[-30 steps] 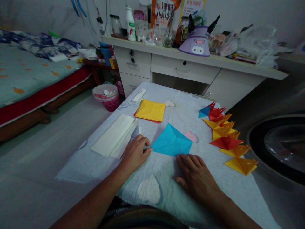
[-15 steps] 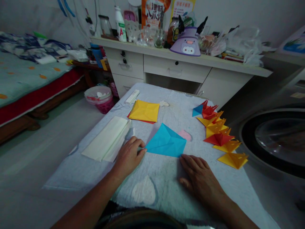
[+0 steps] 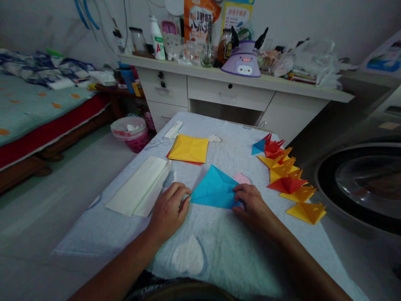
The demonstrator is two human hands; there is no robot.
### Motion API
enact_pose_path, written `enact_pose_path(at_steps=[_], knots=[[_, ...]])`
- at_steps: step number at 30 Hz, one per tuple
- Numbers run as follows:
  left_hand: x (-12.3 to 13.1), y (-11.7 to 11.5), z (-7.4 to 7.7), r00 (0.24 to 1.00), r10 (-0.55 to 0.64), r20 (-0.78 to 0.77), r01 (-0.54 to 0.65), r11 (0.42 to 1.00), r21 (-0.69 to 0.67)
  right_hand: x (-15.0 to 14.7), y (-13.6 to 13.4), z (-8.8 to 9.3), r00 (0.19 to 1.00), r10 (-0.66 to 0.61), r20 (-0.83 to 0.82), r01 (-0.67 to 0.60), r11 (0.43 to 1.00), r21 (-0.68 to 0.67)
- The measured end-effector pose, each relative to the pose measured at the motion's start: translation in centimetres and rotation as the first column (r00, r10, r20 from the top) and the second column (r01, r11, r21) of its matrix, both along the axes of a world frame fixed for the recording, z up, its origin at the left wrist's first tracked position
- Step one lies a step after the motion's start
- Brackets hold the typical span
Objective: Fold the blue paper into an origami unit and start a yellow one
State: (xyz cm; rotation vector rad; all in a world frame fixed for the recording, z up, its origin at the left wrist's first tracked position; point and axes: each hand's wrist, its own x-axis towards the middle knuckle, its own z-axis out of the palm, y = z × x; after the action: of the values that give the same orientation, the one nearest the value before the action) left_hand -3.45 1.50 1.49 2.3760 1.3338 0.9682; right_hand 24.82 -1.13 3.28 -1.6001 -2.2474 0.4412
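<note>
A blue sheet of origami paper, creased and folded along its lower edge, lies on the cloth-covered table in front of me. My left hand is closed in a pinch at the paper's left corner. At the right corner, my right hand has its fingers curled over the edge with the thumb below, gripping it. Beyond the blue sheet sits a stack of square paper, yellow on top with red edges underneath. Folded paper pieces in yellow, red and blue stand in a row at the table's right side.
A white folded paper or cloth lies left of my left hand. Behind it is a small white box. A cluttered desk stands beyond the table, a pink bin on the floor at left, a washing machine at right.
My right hand has moved up and inward from lying flat beside the paper's right corner to curling its fingers over it. My left hand stays at the left corner.
</note>
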Motion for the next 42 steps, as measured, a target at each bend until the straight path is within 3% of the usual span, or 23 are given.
enact_pose_path(at_steps=[2,6,11,18,22,30,34,42], knots=[[0.9,-0.7,0.8,0.997,-0.077,0.009,0.077,0.996,0.034,-0.2,-0.1,-0.6,0.998,-0.005,-0.066,0.008,0.999,0.045],[3.9,-1.6,2.5,0.971,-0.238,0.025,0.239,0.969,-0.061,-0.7,-0.5,-0.5,0.989,0.048,-0.138,-0.022,0.983,0.184],[6.5,-1.1,2.5,0.961,-0.275,0.038,0.278,0.946,-0.169,-1.7,-1.1,-0.1,0.980,0.142,-0.140,-0.091,0.944,0.318],[4.8,-0.7,1.2,0.931,-0.331,0.153,0.353,0.923,-0.150,-0.1,-0.8,-1.0,0.996,0.083,-0.015,-0.073,0.940,0.334],[3.5,-0.4,1.6,0.906,-0.362,0.219,0.399,0.904,-0.156,1.1,-0.3,-1.3,0.998,0.054,0.018,-0.057,0.935,0.349],[2.4,0.9,2.2,0.906,-0.384,0.177,0.412,0.897,-0.161,0.7,-0.4,-0.6,0.993,0.117,-0.022,-0.089,0.855,0.510],[1.8,1.3,1.5,0.932,-0.350,0.094,0.360,0.924,-0.126,0.3,-0.6,-0.9,0.992,0.123,0.006,-0.110,0.860,0.499],[1.1,0.5,0.6,0.942,-0.319,-0.102,0.314,0.947,-0.062,-0.5,-0.7,-1.5,0.978,0.207,-0.011,-0.198,0.951,0.239]])
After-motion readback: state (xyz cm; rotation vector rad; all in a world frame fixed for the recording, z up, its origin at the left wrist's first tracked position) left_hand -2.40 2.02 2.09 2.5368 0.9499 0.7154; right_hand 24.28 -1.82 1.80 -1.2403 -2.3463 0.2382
